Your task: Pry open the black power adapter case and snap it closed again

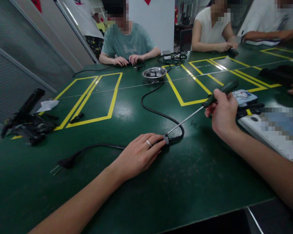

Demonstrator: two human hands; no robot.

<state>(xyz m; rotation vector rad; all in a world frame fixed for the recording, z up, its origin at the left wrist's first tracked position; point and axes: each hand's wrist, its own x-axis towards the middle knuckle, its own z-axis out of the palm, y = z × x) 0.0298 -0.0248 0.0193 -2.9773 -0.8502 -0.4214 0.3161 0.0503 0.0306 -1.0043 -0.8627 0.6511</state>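
Note:
My left hand (139,152) lies palm down on a small black adapter block (166,140) on the green table, fingers pressing it flat. A black cable (158,113) loops away from the block, and another length runs left to a two-pin plug (64,162). My right hand (222,112) is closed round the dark green handle of a long screwdriver (210,101). Its thin metal shaft slants down to the left, and the tip meets the block beside my left fingertips.
A steel bowl (154,74) sits mid-table. Black parts (26,125) lie at the left edge, a cable bundle with a charger (172,57) at the back. Three other people sit at the far side. A phone (244,97) and white device (258,126) lie at right.

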